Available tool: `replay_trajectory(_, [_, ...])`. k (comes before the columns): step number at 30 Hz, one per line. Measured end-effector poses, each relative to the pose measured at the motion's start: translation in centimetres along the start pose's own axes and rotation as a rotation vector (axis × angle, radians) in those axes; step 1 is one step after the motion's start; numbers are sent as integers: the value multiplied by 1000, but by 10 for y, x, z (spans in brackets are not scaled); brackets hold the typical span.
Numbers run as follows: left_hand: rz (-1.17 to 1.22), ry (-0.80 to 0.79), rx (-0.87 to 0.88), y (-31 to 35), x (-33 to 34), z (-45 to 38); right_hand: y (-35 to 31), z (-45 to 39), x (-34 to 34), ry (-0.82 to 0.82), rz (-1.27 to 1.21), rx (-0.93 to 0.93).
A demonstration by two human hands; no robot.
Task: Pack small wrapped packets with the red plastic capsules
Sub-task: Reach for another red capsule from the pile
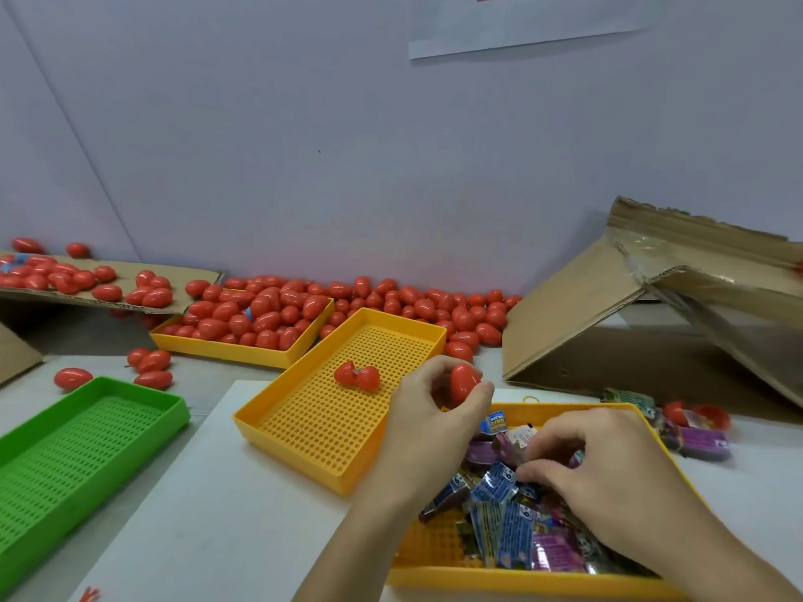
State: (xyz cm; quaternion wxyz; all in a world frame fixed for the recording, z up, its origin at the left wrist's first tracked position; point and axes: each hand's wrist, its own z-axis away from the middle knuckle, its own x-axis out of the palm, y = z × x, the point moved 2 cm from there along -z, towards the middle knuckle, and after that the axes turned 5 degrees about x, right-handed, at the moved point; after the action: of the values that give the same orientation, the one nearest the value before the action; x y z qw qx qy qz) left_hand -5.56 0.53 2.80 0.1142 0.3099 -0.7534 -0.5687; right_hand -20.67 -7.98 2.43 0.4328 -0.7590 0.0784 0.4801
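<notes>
My left hand (434,410) holds a red plastic capsule (464,382) between thumb and fingers, just above the right edge of a perforated yellow tray (304,432). An opened red capsule (357,376) lies in that tray. My right hand (591,467) reaches into another yellow tray (512,577) full of small wrapped packets (504,527), its curled fingertips pinching at the blue and purple packets. Whether a packet is lifted I cannot tell.
A third yellow tray (226,350) heaped with red capsules stands at the back, with many more loose along the wall (434,306) and on cardboard (130,271) at left. A green tray (65,462) lies front left. A cardboard box (608,323) leans at right, packets (695,441) beside it.
</notes>
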Motion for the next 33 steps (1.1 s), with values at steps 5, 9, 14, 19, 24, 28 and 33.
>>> replay_trajectory(5, [-10, -34, -4, -1, 1, 0, 7, -3, -13, 46, -131, 51])
replay_trajectory(9, [-19, -64, -40, -3, 2, 1, 11, -4, -16, 58, -261, 79])
replay_trajectory(14, [97, -152, -115, -3, 6, 3, 10, -4, -14, 156, -550, 140])
replay_trajectory(19, [-15, -222, 18, 2, 12, 5, 5, -2, -9, 105, -604, 127])
replay_trajectory(24, [-72, -154, 38, 0, 11, 4, 6, -3, -9, 105, -576, 167])
replay_trajectory(28, [-45, -152, 27, 1, 10, 3, 7, -4, -13, 69, -618, 204])
replay_trajectory(33, [35, -141, -32, 1, 6, 2, 7, -4, -18, 16, -670, 216])
